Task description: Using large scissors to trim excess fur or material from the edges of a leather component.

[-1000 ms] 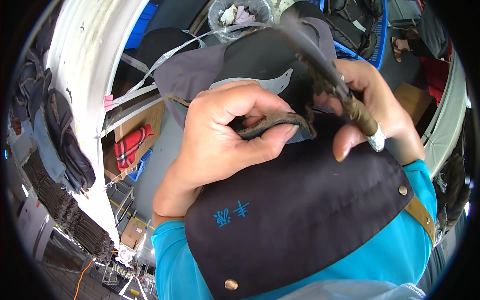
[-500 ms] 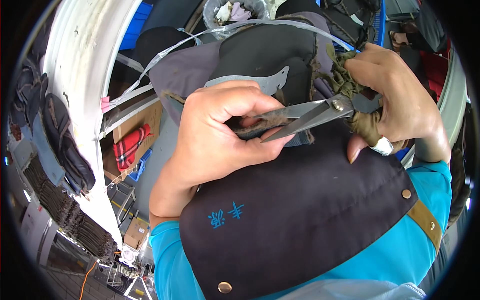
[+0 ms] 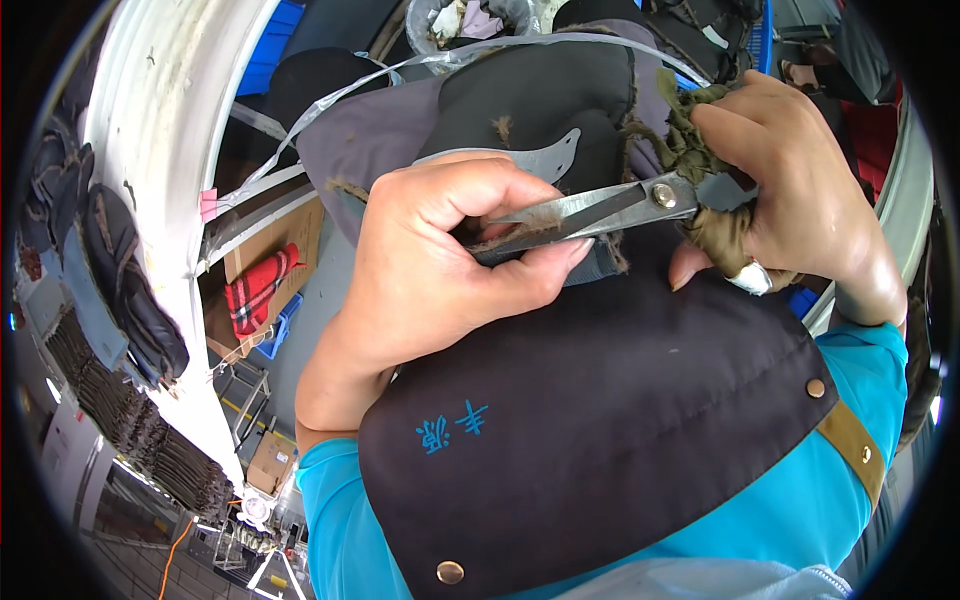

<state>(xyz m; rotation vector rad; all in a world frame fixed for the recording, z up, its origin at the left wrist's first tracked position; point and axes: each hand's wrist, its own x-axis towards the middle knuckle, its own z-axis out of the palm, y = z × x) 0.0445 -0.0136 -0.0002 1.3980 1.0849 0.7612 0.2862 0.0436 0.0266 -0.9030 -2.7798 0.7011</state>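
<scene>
My left hand (image 3: 440,250) pinches a dark, brown-fleece-lined fabric piece (image 3: 606,262) between thumb and fingers; much of it is hidden by the hand. Metal scissors (image 3: 650,200), their handles wrapped in olive cloth (image 3: 722,238), are gripped in my right hand (image 3: 800,170). The blades lie nearly together along the fuzzy edge, tips beside my left fingers. White tape shows on the lower handle wrap. Just beyond my left hand, a light-grey curved strip with small holes (image 3: 550,158) rests against dark cloth (image 3: 540,105). A brown fuzz tuft (image 3: 503,128) sits on that cloth.
A dark apron (image 3: 600,390) covers my lap. A clear bin with scraps (image 3: 470,22) stands at the far side. To the left are a white table edge (image 3: 165,150), stacked dark pieces (image 3: 130,410) and a red plaid cloth (image 3: 262,290). A clear plastic strip (image 3: 330,105) arches behind my hands.
The scissor blades have come closer together, with the right thumb moving up and left. A fuzz tuft now shows on the dark cloth beyond. My left hand has barely shifted.
</scene>
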